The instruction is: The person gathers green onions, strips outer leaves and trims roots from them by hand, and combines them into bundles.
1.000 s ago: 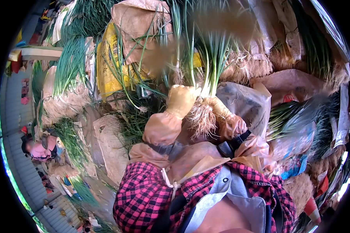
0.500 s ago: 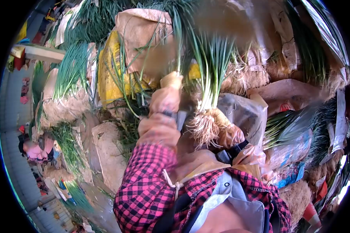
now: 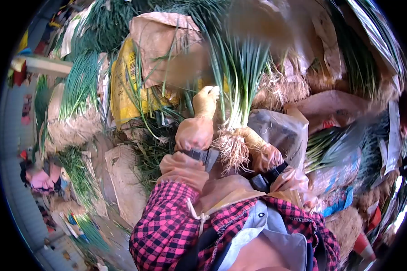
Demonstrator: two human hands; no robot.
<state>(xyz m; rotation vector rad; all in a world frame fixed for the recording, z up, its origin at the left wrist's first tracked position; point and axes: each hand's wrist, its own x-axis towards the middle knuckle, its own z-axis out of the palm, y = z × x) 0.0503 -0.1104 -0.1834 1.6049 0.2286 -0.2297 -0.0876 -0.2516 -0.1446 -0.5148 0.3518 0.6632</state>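
Observation:
My left hand (image 3: 206,100), in a pale yellow glove, is closed at the left edge of a bunch of green onions (image 3: 239,95), its fingertips round an outer stalk. The bunch stands leaves up, with a tangle of pale roots (image 3: 233,149) hanging below. Wrapped round its base from the right is my gloved right hand (image 3: 252,138), partly hidden by the roots. Loose green onions (image 3: 142,101) lie left of my left hand, across a yellow bag (image 3: 124,86) and a brown sack (image 3: 160,40).
More onion bundles lie at the left (image 3: 79,90) and right (image 3: 325,147). A grey plastic sheet (image 3: 276,128) is beside my right hand. Another person (image 3: 43,177) in pink is at the far left. A blurred brown smudge covers part of the upper middle.
My left hand left the bunch, reached up-left to a stalk, and has come back down beside the bunch. My right hand has kept its hold, lowering slightly.

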